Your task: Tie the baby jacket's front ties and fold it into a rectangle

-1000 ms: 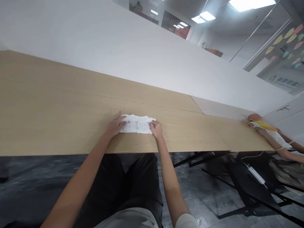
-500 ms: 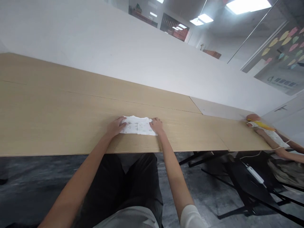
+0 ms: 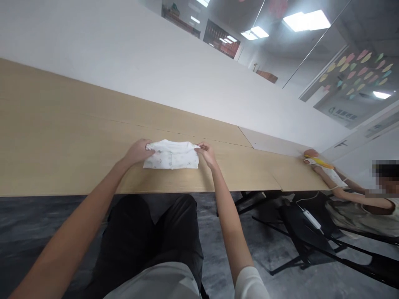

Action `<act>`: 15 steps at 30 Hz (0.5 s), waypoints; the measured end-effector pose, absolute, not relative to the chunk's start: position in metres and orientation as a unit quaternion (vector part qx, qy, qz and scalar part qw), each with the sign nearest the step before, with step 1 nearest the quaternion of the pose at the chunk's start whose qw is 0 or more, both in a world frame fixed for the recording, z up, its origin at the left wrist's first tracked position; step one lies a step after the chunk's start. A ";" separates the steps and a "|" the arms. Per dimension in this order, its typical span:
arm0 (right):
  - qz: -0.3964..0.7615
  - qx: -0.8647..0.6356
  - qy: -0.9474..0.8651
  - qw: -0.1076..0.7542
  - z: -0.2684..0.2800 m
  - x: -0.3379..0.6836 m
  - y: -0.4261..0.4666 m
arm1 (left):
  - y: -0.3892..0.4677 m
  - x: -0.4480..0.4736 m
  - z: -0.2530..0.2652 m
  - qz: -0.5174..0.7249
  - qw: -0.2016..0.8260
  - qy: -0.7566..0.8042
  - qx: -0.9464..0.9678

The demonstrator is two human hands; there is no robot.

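Observation:
A folded white cloth (image 3: 171,156) with small printed figures is stretched between my two hands above the wooden table (image 3: 77,166). My left hand (image 3: 139,152) pinches its upper left corner, thumb in front and fingers behind. At the upper right corner, my right hand (image 3: 206,153) grips the cloth between thumb and fingertips. The cloth's upper edge looks raised and its front face hangs toward me. Whether its lower edge touches the tabletop, I cannot tell.
A white wall (image 3: 124,70) runs along the table's far side. At the far right another person (image 3: 364,207) reaches toward a doll-like figure (image 3: 321,162) with yellow and white cloth. Black folding chairs (image 3: 308,232), one with a white power strip (image 3: 312,219), stand by the front edge.
The cloth lay flat under my hands; now both hands have taken its upper corners and raised it. My view has turned slightly right, bringing more of the other person into sight.

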State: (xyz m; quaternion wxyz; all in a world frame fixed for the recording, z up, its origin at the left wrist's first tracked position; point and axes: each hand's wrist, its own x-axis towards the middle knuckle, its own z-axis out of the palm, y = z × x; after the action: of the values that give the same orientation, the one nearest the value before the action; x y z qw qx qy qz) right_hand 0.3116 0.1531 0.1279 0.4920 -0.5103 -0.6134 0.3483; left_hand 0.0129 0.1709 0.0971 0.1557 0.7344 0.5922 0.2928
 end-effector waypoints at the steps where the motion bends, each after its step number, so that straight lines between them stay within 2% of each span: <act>1: 0.353 -0.494 -0.614 0.504 0.138 0.313 0.149 | 0.167 0.013 0.108 0.325 0.165 0.585 0.725; 7: 0.364 -0.389 -0.656 0.535 0.202 0.336 0.121 | 0.129 0.018 0.175 0.525 0.297 0.441 0.665; 10: 0.344 -0.336 -0.690 0.541 0.231 0.357 0.100 | 0.104 0.017 0.199 0.556 0.274 0.429 0.657; 15: 0.335 -0.340 -0.719 0.505 0.261 0.383 0.068 | 0.074 0.005 0.221 0.506 0.195 0.469 0.697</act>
State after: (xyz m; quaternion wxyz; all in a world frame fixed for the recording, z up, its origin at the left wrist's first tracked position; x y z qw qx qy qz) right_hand 0.3825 0.0677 0.2607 0.5046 -0.3402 -0.7192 0.3352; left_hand 0.0049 0.0735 0.2206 0.1950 0.6966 0.4692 0.5065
